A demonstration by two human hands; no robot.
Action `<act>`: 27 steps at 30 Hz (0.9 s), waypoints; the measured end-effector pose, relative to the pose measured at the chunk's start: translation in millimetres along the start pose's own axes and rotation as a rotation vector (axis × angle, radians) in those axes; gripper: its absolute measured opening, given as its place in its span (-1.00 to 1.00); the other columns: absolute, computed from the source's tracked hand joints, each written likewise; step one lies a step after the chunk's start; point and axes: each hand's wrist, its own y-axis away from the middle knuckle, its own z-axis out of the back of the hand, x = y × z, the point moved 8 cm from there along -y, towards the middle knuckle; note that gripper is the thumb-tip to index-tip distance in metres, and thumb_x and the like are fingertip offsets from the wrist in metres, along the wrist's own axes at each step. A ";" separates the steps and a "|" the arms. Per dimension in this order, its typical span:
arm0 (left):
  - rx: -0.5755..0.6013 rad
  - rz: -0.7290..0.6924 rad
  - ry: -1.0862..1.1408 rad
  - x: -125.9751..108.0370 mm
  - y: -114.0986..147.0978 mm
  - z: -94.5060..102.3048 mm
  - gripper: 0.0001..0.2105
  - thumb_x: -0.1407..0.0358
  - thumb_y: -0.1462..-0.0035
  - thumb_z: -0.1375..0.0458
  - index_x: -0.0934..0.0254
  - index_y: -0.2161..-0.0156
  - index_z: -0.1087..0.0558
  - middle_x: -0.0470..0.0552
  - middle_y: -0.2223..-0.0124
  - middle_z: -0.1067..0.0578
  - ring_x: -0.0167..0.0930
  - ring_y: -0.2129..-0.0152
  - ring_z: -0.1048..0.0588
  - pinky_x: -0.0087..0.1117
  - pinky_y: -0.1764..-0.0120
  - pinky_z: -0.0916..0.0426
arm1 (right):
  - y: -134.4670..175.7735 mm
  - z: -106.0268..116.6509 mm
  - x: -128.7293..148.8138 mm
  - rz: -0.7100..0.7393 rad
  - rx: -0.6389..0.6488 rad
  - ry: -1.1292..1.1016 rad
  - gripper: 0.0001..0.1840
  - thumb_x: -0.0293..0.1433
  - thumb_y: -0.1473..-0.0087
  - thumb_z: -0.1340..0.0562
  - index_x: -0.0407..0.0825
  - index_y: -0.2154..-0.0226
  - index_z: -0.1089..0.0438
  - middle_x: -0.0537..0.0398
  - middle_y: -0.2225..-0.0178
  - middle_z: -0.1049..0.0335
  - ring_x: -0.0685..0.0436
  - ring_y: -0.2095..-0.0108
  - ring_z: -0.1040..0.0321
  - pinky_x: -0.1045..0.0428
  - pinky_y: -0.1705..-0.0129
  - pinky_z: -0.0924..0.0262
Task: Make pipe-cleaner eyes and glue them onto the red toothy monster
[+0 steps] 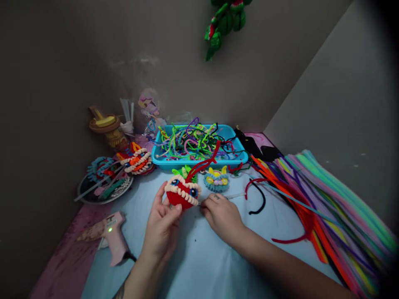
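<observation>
My left hand [165, 220] grips a red pipe-cleaner head [181, 198], thumb in front and fingers behind. Two cream coiled bands and blue eyes decorate it, and red stems [204, 162] stick up from its top. At its right edge is my right hand [222, 214], fingers bent down and pressed together; whatever they pinch is hidden. A thin pale rod [236, 195] shows beyond the right knuckles. Just behind the head are a green pipe-cleaner piece [186, 172] and a blue-grey pipe-cleaner face [216, 181] with yellow ears.
A blue tray [199, 165] of pipe-cleaner scraps stands at the back. On the left are a metal bowl [102, 201], an orange pipe-cleaner piece [137, 161] and a pink glue gun [115, 238] with its light on. Long pipe cleaners [330, 199] lie along the right.
</observation>
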 end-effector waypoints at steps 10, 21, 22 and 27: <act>0.014 0.015 0.005 1.2 1.1 -2.1 -0.29 0.42 0.13 -0.33 0.17 -0.16 -0.19 0.08 0.01 -0.50 -0.31 0.14 -0.51 -0.33 0.03 -0.35 | -7.5 -6.7 11.6 0.063 0.023 0.030 -0.84 -0.42 -0.14 -0.14 -0.01 0.35 -0.44 0.05 0.29 -0.45 -0.17 0.23 -0.32 -0.01 0.32 -0.16; 0.023 0.008 0.064 1.8 2.9 -1.5 -0.32 0.48 0.13 -0.32 0.20 -0.13 -0.23 0.03 0.11 -0.55 -0.39 0.25 -0.54 -0.42 0.11 -0.40 | -7.9 -9.1 6.6 -0.009 0.074 0.056 -0.83 -0.41 -0.15 -0.11 -0.03 0.30 -0.42 0.03 0.27 -0.43 -0.19 0.20 -0.32 -0.01 0.32 -0.13; 0.030 0.006 0.069 2.0 2.9 -1.7 -0.33 0.48 0.13 -0.32 0.20 -0.13 -0.24 0.02 0.12 -0.55 -0.39 0.26 -0.54 -0.41 0.10 -0.40 | -7.9 -9.6 6.7 -0.010 0.080 0.060 -0.83 -0.41 -0.16 -0.11 -0.03 0.31 -0.42 0.02 0.27 -0.43 -0.19 0.20 -0.32 -0.01 0.32 -0.12; 0.028 0.007 0.076 1.7 2.2 -1.7 -0.33 0.49 0.14 -0.32 0.19 -0.13 -0.25 0.01 0.14 -0.56 -0.38 0.26 -0.54 -0.38 0.09 -0.40 | -2.9 -4.3 4.7 -0.018 0.063 0.025 -0.86 -0.44 -0.14 -0.13 -0.03 0.31 -0.41 0.04 0.27 -0.42 -0.17 0.21 -0.31 0.01 0.31 -0.11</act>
